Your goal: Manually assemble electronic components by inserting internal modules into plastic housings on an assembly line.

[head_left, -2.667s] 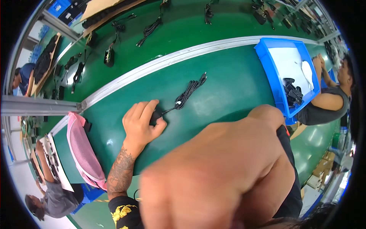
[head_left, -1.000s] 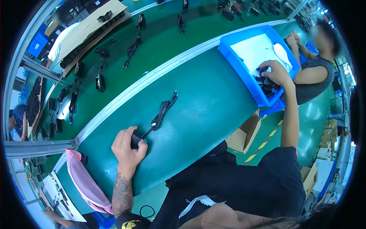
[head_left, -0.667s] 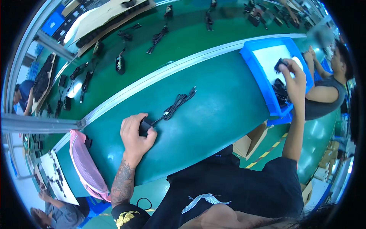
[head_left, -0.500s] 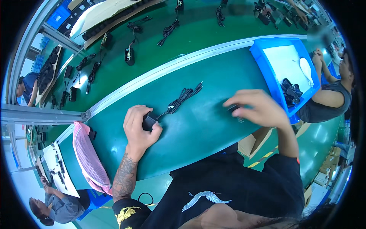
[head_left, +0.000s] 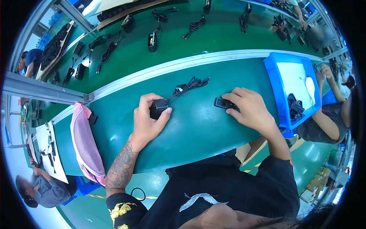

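**Black adapter and plug piece held on green desk**

Black, boxy power adapter [head_left: 157,108] sits on the green desk [head_left: 190,133], gripped by the left hand [head_left: 146,120]; its fingers [head_left: 143,105] curl over the top, thumb pressed to the near side. A bundled black cord [head_left: 188,84] runs from it up and to the right, lying flat. The right hand [head_left: 248,108] pinches a small black plug piece [head_left: 223,103] against the desk, fingers pressed together on it. Both items lie mid-desk, well apart from each other.

Open surface lies between the hands and toward the near edge. A metal rail [head_left: 183,65] bounds the far side. A pink pouch [head_left: 84,141] rests at the left.

A blue tray [head_left: 272,82] at the right holds black cabled parts [head_left: 293,107] and a white sheet.
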### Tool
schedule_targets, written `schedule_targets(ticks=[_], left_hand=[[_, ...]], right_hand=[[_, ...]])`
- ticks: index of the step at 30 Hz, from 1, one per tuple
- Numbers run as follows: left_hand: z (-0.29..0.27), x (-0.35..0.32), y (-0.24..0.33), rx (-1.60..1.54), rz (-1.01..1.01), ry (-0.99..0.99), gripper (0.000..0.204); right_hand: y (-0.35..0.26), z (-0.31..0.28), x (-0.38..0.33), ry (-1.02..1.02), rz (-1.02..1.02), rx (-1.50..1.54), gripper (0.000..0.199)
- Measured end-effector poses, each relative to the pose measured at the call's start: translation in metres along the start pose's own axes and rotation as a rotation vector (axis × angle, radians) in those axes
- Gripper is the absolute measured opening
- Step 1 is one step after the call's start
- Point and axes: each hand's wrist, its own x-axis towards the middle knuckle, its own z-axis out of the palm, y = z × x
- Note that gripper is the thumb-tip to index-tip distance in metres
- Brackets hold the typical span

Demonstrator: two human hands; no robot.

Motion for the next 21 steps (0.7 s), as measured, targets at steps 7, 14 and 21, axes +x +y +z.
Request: schedule_targets(ticks=[7,14,21], left_hand=[[-0.002,0.001,-0.01,-0.242,-0.079,-0.025,0.037],[-0.003,0.001,0.004,-0.411,-0.109,0.073,0.034],[0.002,-0.004,0.002,-0.517,-0.12,0.088,0.032]], right_hand=[[-0.029,-0.006,0.034,0.036,-0.066,0.485,0.04],[-0.063,0.047,0.085,-0.1,-0.071,1.173,0.04],[-0.072,0.082,0.072,-0.042,0.048,1.33,0.047]])
